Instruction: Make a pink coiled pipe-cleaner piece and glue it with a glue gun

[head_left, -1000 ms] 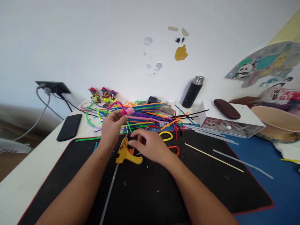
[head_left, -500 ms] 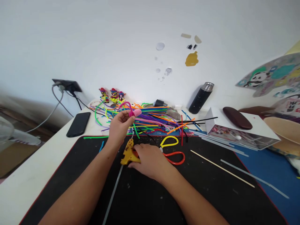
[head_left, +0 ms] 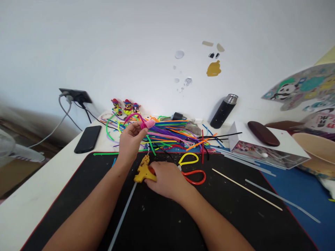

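Note:
Between the fingertips of my left hand point(head_left: 130, 139) is a pink coiled pipe cleaner point(head_left: 149, 124), its darker magenta tail arching up and back over the hand. My right hand point(head_left: 167, 179) is wrapped around the handle of a yellow hot glue gun point(head_left: 143, 171), which lies low over the black mat. A long translucent glue stick point(head_left: 123, 218) runs out of the gun's back end toward the near edge. Beside my right hand are scissors with one yellow and one red handle loop point(head_left: 195, 177); their blades are hidden.
Many coloured pipe cleaners point(head_left: 170, 130) are heaped along the wall. A phone point(head_left: 88, 139) lies at left, a black flask point(head_left: 224, 111) stands behind. To the right are a wooden stick point(head_left: 246, 189), loose glue sticks point(head_left: 282, 200) and a white box point(head_left: 269, 146) bearing a dark case point(head_left: 263, 133).
My left hand has shifted slightly left with the pink coil. My right hand and the glue gun stay almost in place; the view has tilted a little.

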### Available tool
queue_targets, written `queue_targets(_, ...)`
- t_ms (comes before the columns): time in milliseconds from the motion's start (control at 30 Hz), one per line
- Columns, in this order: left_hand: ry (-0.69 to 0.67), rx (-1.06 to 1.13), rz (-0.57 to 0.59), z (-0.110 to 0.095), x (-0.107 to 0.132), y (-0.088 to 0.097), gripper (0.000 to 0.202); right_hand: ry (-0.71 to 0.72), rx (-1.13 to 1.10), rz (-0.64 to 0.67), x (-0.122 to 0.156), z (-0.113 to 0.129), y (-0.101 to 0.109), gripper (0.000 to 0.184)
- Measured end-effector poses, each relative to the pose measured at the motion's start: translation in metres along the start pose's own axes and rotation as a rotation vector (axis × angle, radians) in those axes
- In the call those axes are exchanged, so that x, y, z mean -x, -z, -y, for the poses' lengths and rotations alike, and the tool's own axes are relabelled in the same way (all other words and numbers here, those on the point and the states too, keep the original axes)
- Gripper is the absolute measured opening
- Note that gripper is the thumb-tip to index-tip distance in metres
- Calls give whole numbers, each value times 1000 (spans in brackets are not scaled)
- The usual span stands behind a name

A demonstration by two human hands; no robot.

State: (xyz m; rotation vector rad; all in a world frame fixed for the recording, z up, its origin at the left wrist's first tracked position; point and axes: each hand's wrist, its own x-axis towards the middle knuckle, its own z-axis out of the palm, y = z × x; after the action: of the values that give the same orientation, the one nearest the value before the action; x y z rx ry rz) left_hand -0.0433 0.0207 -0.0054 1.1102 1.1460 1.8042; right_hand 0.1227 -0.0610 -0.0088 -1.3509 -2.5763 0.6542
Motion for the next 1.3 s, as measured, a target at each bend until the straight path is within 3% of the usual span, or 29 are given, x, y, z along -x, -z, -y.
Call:
queue_targets(133,-36,54,-117,-6,-6,4,33,-63,-295,-109,-1,-9,0,28)
queue_targets(233,-11,90,-164,-5,-9,8,36,-75,-688,-179,-6,-20,-3,28)
queue_targets(333,17,111,-161,-2,-11,10,36,-102,-1137,-192,-12,-31,-3,38)
queue_targets(567,34,44,-90,5,-10,8,35,-125,-1602,-303,-11,-38,16,48)
queue_targets(800,-32,-125,21,12,-5,10,36,-53,-1621,-337,-8,-34,21,47)
queue_targets(1100,-342,-460,157,1,12,1,22,-126,-1421,-390,-8,-31,19,58)
queue_targets(1300,-421,-540,180,-2,14,0,22,-134,-1348,-469,-7,-25,21,60)
